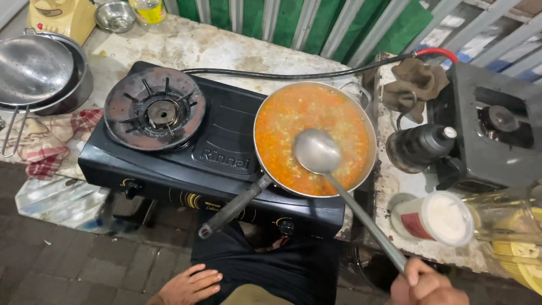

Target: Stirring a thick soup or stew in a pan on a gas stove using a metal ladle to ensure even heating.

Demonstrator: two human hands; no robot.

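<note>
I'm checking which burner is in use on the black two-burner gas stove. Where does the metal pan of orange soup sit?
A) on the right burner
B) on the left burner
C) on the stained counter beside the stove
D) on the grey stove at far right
A: the metal pan of orange soup covers the right side of the black two-burner gas stove, while the left burner stands bare.

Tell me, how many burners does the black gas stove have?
2. The black gas stove has one bare round rusty burner on its left side; the other sits hidden beneath the metal pan of orange soup on its right.
</note>
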